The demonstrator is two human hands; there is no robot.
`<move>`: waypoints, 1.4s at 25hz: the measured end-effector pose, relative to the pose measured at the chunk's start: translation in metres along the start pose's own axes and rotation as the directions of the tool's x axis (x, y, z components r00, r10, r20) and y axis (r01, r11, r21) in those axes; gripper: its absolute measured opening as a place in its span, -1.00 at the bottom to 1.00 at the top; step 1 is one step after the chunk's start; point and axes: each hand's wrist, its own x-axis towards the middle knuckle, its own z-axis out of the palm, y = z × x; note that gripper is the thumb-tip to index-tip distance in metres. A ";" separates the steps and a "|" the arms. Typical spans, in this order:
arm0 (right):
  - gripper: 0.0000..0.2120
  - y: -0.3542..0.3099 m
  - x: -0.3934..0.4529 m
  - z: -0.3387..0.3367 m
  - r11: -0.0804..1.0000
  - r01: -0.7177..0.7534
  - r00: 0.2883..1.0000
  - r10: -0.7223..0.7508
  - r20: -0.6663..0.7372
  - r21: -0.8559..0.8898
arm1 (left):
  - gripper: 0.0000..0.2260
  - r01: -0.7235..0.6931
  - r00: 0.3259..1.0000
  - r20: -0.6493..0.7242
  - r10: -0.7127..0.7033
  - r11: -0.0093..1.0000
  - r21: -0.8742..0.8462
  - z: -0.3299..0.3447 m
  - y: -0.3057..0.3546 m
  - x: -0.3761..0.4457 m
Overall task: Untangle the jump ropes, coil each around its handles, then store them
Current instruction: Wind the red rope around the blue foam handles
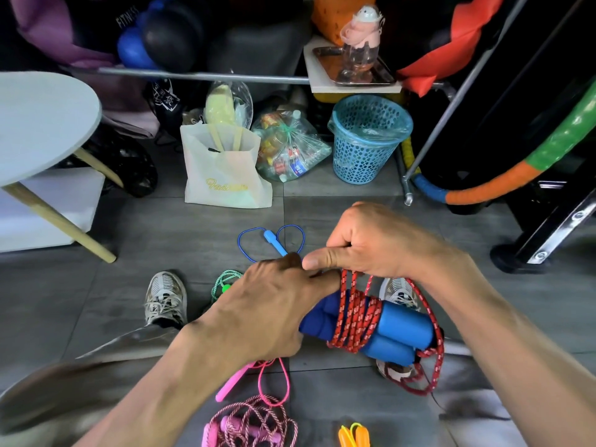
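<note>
Coiling step under way on the red rope point(354, 321), several turns already wound round the paired blue foam handles point(387, 330), held above the floor between the knees. Left hand point(267, 311) curled round the near end of the handles; right hand point(364, 243) clenched on the rope just above the wraps, thumb laid flat toward the left knuckles. Slack loop of red rope hanging off the far handle end, beside the right shoe point(398, 293). Next, probably: winding that slack on, then tucking the tail under a turn, which calls for steady tension so the wraps don't slip off the smooth foam. Other ropes on the floor tiles point(161, 227): a thin blue rope point(271, 241) ahead, a green one point(225, 280) partly hidden by the left hand, pink ropes point(254, 414) and an orange-yellow one point(353, 435) near the body. Open floor ahead; round table point(45, 124) to the left, blue basket point(367, 140) and metal frame post point(451, 117) to the right, all well apart from the hands.
</note>
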 end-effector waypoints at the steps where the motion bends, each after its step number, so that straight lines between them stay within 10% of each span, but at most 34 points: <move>1: -0.34 0.000 0.000 0.000 0.996 -0.004 1.000 0.002 0.025 0.090 | -0.44 -0.020 1.000 -0.015 0.019 0.999 -0.030 -0.004 0.001 -0.001; 10: -0.45 -0.002 -0.008 0.002 0.879 -0.054 0.994 0.004 0.105 0.475 | -0.52 -0.112 0.992 -0.056 0.111 0.993 -0.026 -0.024 -0.021 -0.006; 15: -0.62 -0.002 -0.027 -0.002 0.520 -0.221 0.965 -0.004 0.261 0.825 | -0.45 -0.110 0.989 -0.083 0.120 0.988 0.108 -0.032 -0.033 -0.004; 25: -0.76 0.018 -0.029 -0.005 0.721 -0.023 0.998 -0.021 0.055 0.693 | -0.56 -0.169 0.977 -0.146 0.158 0.983 -0.067 -0.031 -0.015 0.005; 29: -0.73 0.012 -0.028 0.000 0.481 -0.057 0.998 0.002 0.063 0.875 | -0.54 0.009 0.927 -0.357 -0.112 0.960 -0.278 -0.037 -0.008 0.001; 33: -0.81 -0.006 -0.029 0.016 0.805 -0.327 0.944 0.296 0.144 0.495 | -0.66 0.152 0.771 -0.405 -0.492 0.759 -0.633 -0.035 0.003 0.002; 35: -0.68 -0.025 -0.011 0.031 0.751 -0.082 0.961 0.235 -0.148 0.655 | -0.73 0.230 0.634 -0.357 -0.686 0.608 -0.760 -0.032 -0.003 0.006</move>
